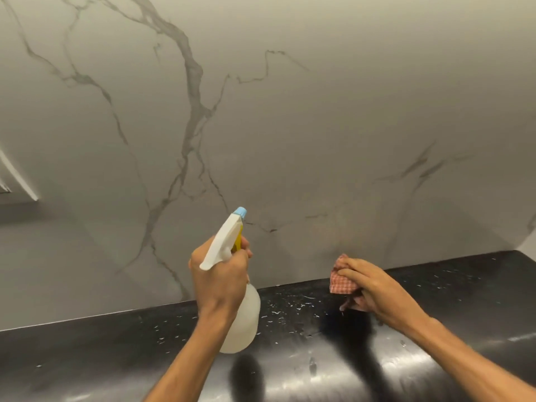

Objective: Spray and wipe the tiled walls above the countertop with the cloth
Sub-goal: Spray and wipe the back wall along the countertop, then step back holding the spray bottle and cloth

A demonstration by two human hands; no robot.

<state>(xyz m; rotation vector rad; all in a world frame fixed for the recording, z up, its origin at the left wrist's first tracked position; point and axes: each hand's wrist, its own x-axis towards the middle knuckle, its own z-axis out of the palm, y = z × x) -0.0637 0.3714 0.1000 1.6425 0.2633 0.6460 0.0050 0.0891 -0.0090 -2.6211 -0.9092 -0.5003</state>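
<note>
A grey marble-look tiled wall [290, 126] with dark veins fills most of the view above a black countertop [319, 358]. My left hand [220, 280] grips a white spray bottle [246, 317] with a blue nozzle tip and yellow trigger, its nozzle aimed at the wall. My fingers wrap the trigger. To the right, my right hand [377, 291] holds a bunched red-and-white checked cloth [343, 278] low, close to where the wall meets the countertop. Whether the cloth touches the wall is unclear.
The glossy countertop carries scattered water droplets [290, 307] and shadows of my hands. A white angled edge, perhaps a hood or shelf [17, 181], juts in at the left. The wall turns a corner at the far right [526, 239].
</note>
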